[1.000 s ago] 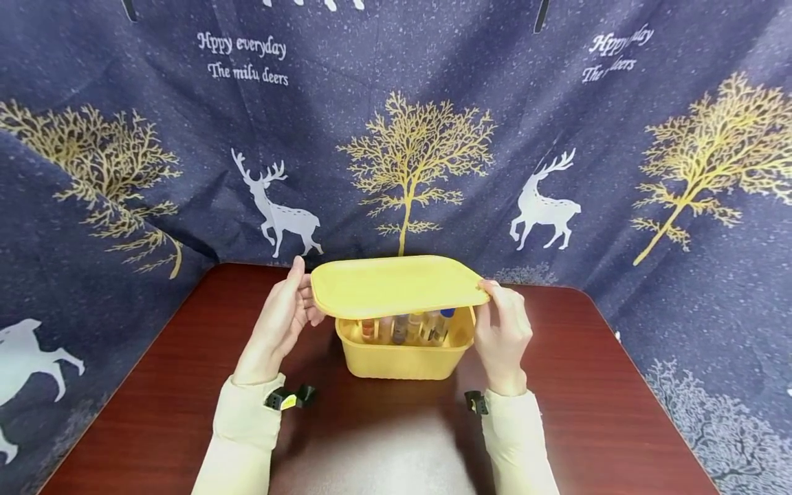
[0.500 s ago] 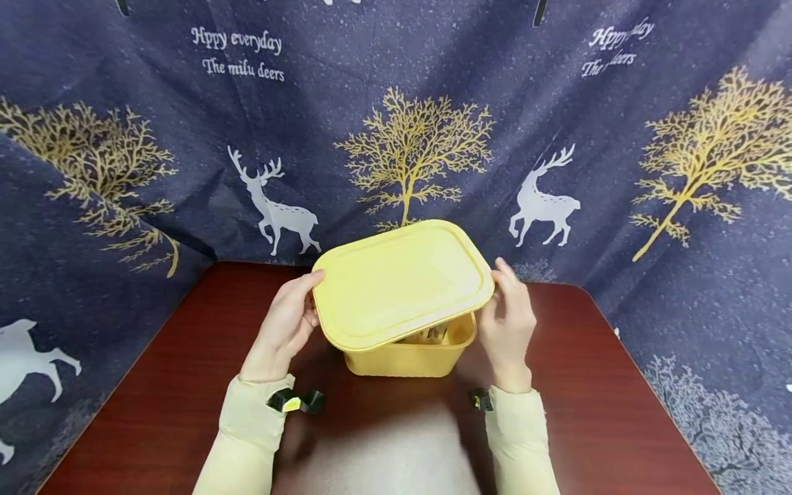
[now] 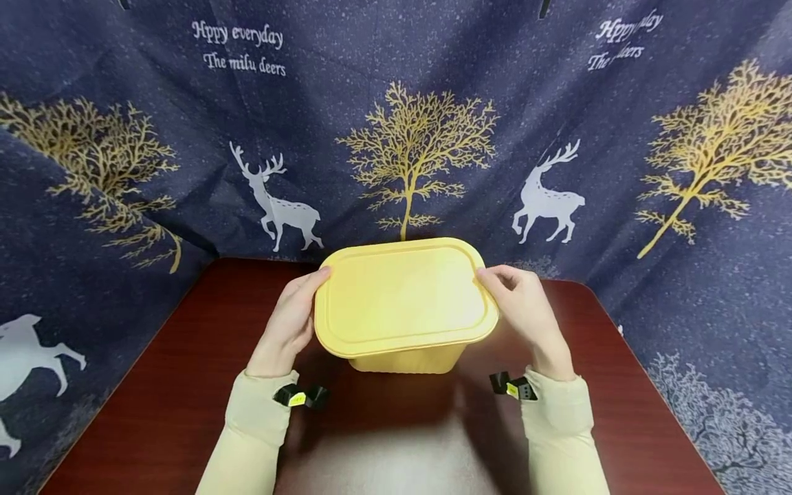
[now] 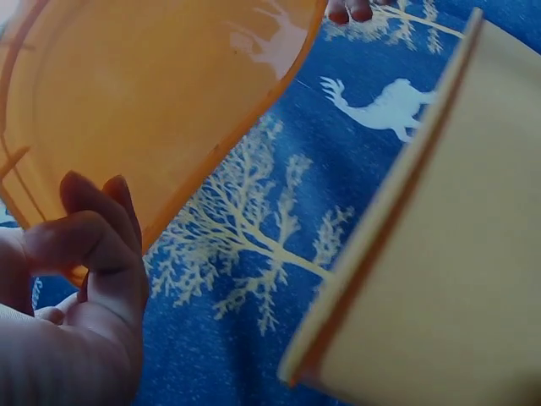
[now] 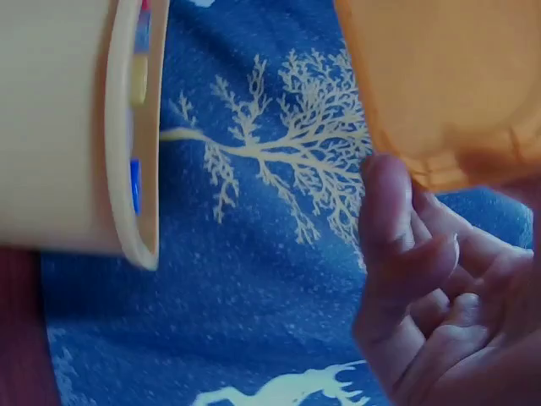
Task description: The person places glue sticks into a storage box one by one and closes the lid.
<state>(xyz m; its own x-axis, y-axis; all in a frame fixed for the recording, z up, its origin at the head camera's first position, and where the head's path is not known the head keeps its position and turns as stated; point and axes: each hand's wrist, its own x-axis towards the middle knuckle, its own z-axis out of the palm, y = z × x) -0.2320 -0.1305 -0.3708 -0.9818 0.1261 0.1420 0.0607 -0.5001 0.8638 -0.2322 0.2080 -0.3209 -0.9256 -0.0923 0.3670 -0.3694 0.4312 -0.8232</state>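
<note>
Both hands hold a yellow plastic lid (image 3: 405, 295) above a yellow storage box (image 3: 405, 361). My left hand (image 3: 289, 322) grips the lid's left end, thumb on top and fingers underneath. At the right end my right hand (image 3: 531, 313) pinches the edge, its thumb on the upper face. Both wrist views show a gap between lid (image 4: 169, 93) and box (image 4: 456, 220). In the right wrist view, coloured items (image 5: 135, 182), one blue, peek over the rim of the box. From the head view the lid hides the box's inside.
The box stands on a dark red-brown table (image 3: 167, 385) with a glossy patch of light at its front. Behind hangs a blue cloth (image 3: 346, 82) printed with deer and trees.
My left fingers have closed on the lid. The lid has tipped toward me, then levelled and come lower over the box, hiding its contents. The right hand has regrasped the lid with its thumb on top.
</note>
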